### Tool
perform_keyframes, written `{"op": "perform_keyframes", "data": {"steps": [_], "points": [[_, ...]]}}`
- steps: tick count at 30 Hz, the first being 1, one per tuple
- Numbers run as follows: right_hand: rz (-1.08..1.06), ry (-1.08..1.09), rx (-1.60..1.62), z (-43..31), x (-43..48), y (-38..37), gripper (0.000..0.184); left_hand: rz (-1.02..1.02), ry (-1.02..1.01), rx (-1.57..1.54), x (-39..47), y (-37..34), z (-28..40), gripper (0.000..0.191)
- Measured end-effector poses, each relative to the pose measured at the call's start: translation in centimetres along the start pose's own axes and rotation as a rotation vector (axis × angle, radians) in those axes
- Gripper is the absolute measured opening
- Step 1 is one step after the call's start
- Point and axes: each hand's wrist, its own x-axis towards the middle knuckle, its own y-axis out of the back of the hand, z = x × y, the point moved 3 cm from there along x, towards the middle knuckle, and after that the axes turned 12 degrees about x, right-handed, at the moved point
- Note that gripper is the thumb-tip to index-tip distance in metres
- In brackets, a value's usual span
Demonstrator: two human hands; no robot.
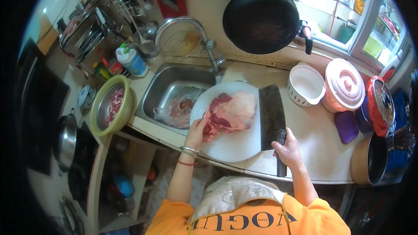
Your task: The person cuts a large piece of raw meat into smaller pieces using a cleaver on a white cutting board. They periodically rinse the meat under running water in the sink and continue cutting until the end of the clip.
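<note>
A large piece of raw meat with a pale layer of fat or skin (228,112) lies on a round white cutting board (228,151). My left hand (196,133) grips the meat at its near left end. In my right hand (289,148) is the dark handle of a broad cleaver (272,114). The cleaver's blade is at the board's right edge, apart from the meat. Whether the blade touches the board I cannot tell.
Left of the board is a steel sink (176,78) with a plastic bag inside, under a curved faucet (183,21). A yellow-green basin (127,111) holds cut meat (116,106). At right stand a white bowl (305,85), a lidded pink pot (344,85) and a tan pot (362,160). A frying pan (261,19) hangs above.
</note>
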Motion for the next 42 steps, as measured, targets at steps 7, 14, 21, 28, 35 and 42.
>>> {"op": "perform_keyframes", "data": {"steps": [7,14,21,28,35,42], "points": [[-0.108,0.256,-0.299,-2.3,-0.6,-4.8,0.036,0.064,-0.29,0.284,-0.9,1.0,-2.5,0.032],[-0.343,0.257,-0.53,-4.1,-0.9,-11.8,0.046,-0.1,-0.262,0.041,0.0,2.1,-3.0,0.039],[-0.091,0.322,-0.836,-2.8,-1.0,-14.0,0.034,-0.114,-0.379,0.215,1.0,2.2,-3.7,0.037],[-0.101,0.281,-0.8,-3.2,-4.0,-16.8,0.039,0.131,-0.718,0.524,0.7,3.3,-2.2,0.024],[-0.009,0.25,-0.797,-2.2,-4.3,-19.1,0.036,-0.018,-0.546,0.575,0.6,1.8,-2.2,0.022],[0.013,0.233,-0.911,-0.6,-3.9,-20.4,0.025,0.079,-0.658,0.465,0.9,2.2,-0.6,0.026]]}}
